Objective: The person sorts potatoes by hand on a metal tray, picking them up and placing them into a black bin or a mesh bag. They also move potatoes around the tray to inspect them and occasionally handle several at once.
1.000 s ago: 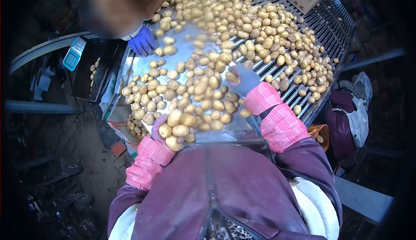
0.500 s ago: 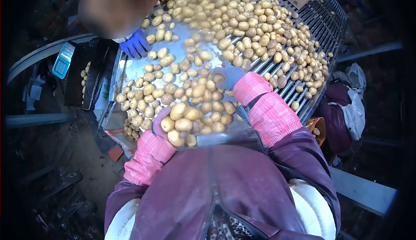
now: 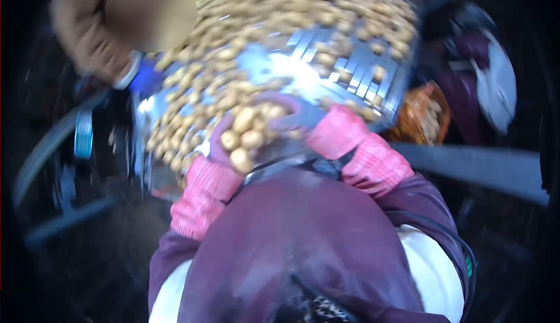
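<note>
Between my two gloved hands sits a cluster of potatoes (image 3: 249, 133), close to the near edge of the metal sorting table. My left hand (image 3: 219, 141), in a purple glove, curves round the cluster's left side. From the right, my right hand (image 3: 294, 113) wraps its fingers over the cluster's far side. Pink sleeve covers end at both wrists. Many more loose potatoes (image 3: 195, 110) lie just beyond and left of my hands. The view is smeared by motion, so single fingers are hard to make out.
A co-worker's blue-gloved hand (image 3: 147, 78) is at the table's left side. Potatoes also cover the far part, beside slatted metal bars (image 3: 356, 69). An orange container (image 3: 408, 113) holding potatoes stands right of the table; a teal scale (image 3: 83, 135) stands left.
My right hand has come left and nearer, closing round the potatoes by my left hand. The whole view has swung, bringing the orange container more into sight.
</note>
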A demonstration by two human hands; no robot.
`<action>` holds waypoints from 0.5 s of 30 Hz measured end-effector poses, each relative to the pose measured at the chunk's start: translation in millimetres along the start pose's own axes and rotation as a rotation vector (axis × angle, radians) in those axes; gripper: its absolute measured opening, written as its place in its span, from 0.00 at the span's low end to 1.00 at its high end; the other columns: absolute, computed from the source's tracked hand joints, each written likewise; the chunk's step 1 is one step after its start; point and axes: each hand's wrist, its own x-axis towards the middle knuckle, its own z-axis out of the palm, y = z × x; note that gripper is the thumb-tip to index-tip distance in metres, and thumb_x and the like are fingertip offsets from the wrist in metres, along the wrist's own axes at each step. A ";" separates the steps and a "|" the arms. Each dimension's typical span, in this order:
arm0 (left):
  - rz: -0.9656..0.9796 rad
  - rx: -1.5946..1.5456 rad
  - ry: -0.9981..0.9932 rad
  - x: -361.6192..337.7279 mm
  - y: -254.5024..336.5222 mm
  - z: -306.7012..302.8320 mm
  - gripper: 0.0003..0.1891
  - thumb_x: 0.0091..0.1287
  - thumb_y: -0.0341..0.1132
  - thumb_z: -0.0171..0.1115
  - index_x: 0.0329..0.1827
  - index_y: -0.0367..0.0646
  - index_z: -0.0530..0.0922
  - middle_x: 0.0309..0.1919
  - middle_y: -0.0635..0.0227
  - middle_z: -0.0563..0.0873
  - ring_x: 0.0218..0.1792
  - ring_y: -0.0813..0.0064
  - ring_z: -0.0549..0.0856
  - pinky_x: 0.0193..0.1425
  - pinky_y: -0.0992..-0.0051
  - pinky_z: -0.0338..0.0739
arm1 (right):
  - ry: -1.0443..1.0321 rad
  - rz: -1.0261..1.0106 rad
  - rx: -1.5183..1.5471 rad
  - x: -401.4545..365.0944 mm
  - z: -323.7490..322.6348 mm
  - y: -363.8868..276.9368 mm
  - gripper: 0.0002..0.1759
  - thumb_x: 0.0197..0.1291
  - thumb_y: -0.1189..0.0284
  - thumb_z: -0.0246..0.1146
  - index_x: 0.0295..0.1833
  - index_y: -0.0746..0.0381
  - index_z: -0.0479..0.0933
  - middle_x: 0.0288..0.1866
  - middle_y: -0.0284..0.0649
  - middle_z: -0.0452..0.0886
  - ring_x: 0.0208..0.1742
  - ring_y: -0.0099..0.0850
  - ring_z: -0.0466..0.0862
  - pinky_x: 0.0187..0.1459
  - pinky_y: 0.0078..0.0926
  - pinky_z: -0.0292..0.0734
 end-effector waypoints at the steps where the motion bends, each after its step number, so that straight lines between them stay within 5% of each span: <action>1: 0.072 0.262 0.048 7.2 -18.0 14.0 0.27 0.77 0.51 0.44 0.69 0.40 0.70 0.56 0.57 0.83 0.48 0.62 0.85 0.38 0.69 0.83 | -0.004 0.025 0.071 -16.6 -3.2 -2.4 0.39 0.56 0.61 0.72 0.73 0.56 0.69 0.52 0.35 0.79 0.51 0.24 0.77 0.51 0.27 0.75; 4: -0.035 0.413 0.293 10.4 -58.0 84.5 0.27 0.78 0.50 0.44 0.68 0.37 0.71 0.52 0.59 0.84 0.45 0.66 0.84 0.37 0.70 0.81 | 0.081 -0.009 -0.091 -72.4 -14.4 -1.9 0.39 0.56 0.61 0.73 0.73 0.56 0.70 0.62 0.41 0.78 0.62 0.31 0.76 0.62 0.33 0.72; 6: -0.454 0.376 -0.099 38.0 -91.1 96.2 0.26 0.74 0.51 0.46 0.64 0.40 0.73 0.49 0.59 0.83 0.37 0.70 0.83 0.37 0.73 0.80 | 0.302 0.136 -0.203 -146.9 -19.5 -10.4 0.40 0.56 0.61 0.73 0.74 0.56 0.69 0.61 0.41 0.79 0.62 0.30 0.76 0.63 0.31 0.71; 7: -0.566 0.489 -0.060 47.6 -100.4 100.9 0.29 0.76 0.55 0.41 0.66 0.40 0.71 0.50 0.58 0.83 0.39 0.67 0.82 0.38 0.72 0.80 | 0.378 0.105 -0.127 -173.6 -19.1 -8.0 0.39 0.56 0.62 0.73 0.74 0.56 0.69 0.61 0.41 0.79 0.62 0.31 0.76 0.63 0.31 0.71; 9: -0.313 1.103 -0.204 54.0 -128.2 106.3 0.26 0.76 0.52 0.40 0.59 0.38 0.73 0.45 0.62 0.82 0.35 0.75 0.80 0.35 0.77 0.76 | 0.491 0.031 0.038 -218.9 -6.6 -12.0 0.39 0.57 0.63 0.72 0.74 0.57 0.70 0.62 0.41 0.79 0.62 0.31 0.76 0.64 0.31 0.70; 12: -0.661 0.787 -0.066 66.7 -179.8 138.6 0.27 0.76 0.53 0.39 0.59 0.38 0.73 0.46 0.63 0.81 0.38 0.75 0.79 0.37 0.78 0.75 | 0.715 -0.086 0.009 -279.2 -0.1 7.8 0.37 0.58 0.65 0.72 0.73 0.58 0.70 0.64 0.42 0.78 0.64 0.32 0.75 0.65 0.32 0.70; 15: -0.792 0.887 -0.277 81.5 -236.3 157.8 0.28 0.76 0.53 0.44 0.64 0.37 0.71 0.50 0.64 0.82 0.41 0.75 0.79 0.43 0.80 0.74 | 0.901 -0.114 0.116 -333.0 9.7 27.3 0.35 0.59 0.66 0.71 0.72 0.59 0.71 0.65 0.42 0.77 0.66 0.32 0.74 0.67 0.32 0.68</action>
